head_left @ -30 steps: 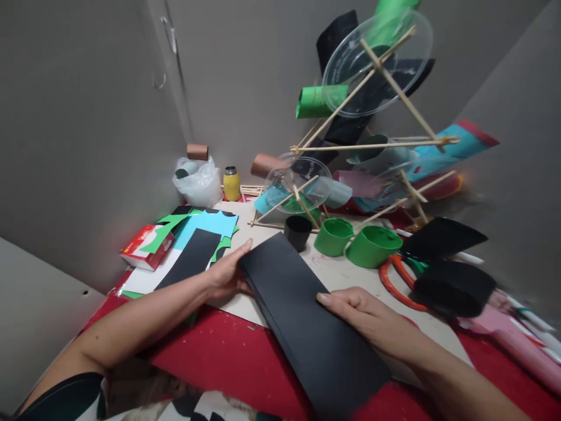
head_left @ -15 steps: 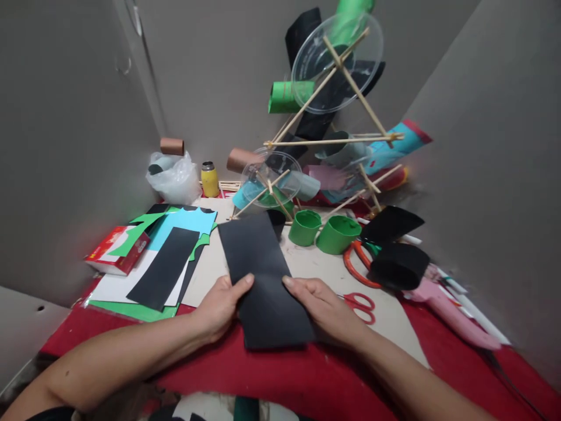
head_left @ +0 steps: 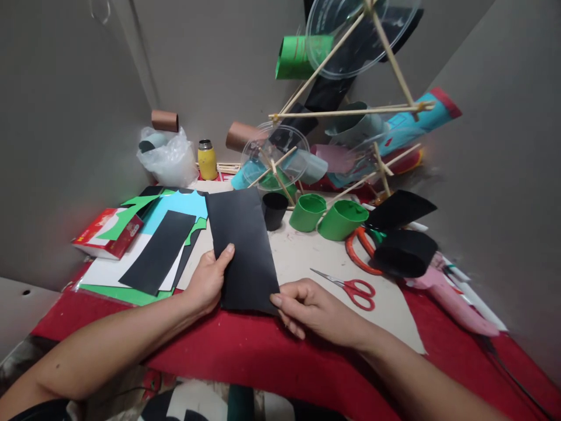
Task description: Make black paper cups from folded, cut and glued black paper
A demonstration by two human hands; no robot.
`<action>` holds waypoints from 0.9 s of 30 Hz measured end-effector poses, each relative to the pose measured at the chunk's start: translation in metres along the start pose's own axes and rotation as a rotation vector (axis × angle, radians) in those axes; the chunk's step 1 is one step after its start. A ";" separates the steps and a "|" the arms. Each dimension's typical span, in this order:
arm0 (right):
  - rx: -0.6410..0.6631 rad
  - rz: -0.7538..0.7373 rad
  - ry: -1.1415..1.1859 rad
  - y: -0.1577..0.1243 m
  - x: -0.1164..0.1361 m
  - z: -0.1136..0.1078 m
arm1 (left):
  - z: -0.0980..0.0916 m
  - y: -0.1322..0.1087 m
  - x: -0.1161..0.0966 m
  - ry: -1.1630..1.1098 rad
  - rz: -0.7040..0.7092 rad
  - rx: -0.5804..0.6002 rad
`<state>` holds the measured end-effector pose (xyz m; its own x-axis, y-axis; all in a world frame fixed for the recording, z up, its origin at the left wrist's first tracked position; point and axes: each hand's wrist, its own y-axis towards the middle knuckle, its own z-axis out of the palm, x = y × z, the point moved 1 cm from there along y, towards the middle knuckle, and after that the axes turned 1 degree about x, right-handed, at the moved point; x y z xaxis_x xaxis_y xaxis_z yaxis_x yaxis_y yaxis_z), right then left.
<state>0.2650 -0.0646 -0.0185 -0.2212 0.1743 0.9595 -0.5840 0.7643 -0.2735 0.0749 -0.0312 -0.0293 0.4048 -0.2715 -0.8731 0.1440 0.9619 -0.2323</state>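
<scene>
A long black paper strip (head_left: 241, 245) is held above the beige board (head_left: 307, 263) between both my hands. My left hand (head_left: 208, 280) grips its left edge, thumb on top. At the strip's near right corner, my right hand (head_left: 311, 310) pinches it with curled fingers. Small red-handled scissors (head_left: 350, 286) lie just right of my right hand. Past the strip's far end stand a black paper cup (head_left: 274, 209) and two green paper cups (head_left: 326, 216).
A stack of black, green, blue and white paper sheets (head_left: 153, 245) and a red box (head_left: 105, 234) lie left. A stick-and-plastic-plate wheel model (head_left: 346, 93) stands behind. Black rolls (head_left: 403, 251), orange scissors and a pink tool (head_left: 447, 298) lie right. Yellow bottle (head_left: 207, 160) and plastic bag at back.
The black strip was lifted off the board and turned to point away from me. My hands shifted toward its near end, and the red scissors came into view.
</scene>
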 end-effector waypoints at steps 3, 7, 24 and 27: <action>0.053 0.016 0.041 -0.002 0.000 0.003 | -0.002 0.007 -0.001 -0.022 -0.014 -0.034; 0.152 0.108 0.026 -0.003 -0.003 0.003 | -0.008 0.018 -0.005 -0.079 -0.029 -0.117; -0.696 0.217 -1.020 -0.092 -0.039 -0.073 | -0.020 0.021 -0.002 -0.022 -0.023 -0.056; -0.680 0.236 -1.085 -0.098 -0.048 -0.073 | -0.019 0.020 -0.001 -0.021 -0.004 -0.052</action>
<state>0.3895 -0.1025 -0.0326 -0.9650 0.0038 0.2624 -0.0046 0.9995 -0.0317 0.0605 -0.0113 -0.0410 0.4231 -0.2757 -0.8631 0.0990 0.9609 -0.2584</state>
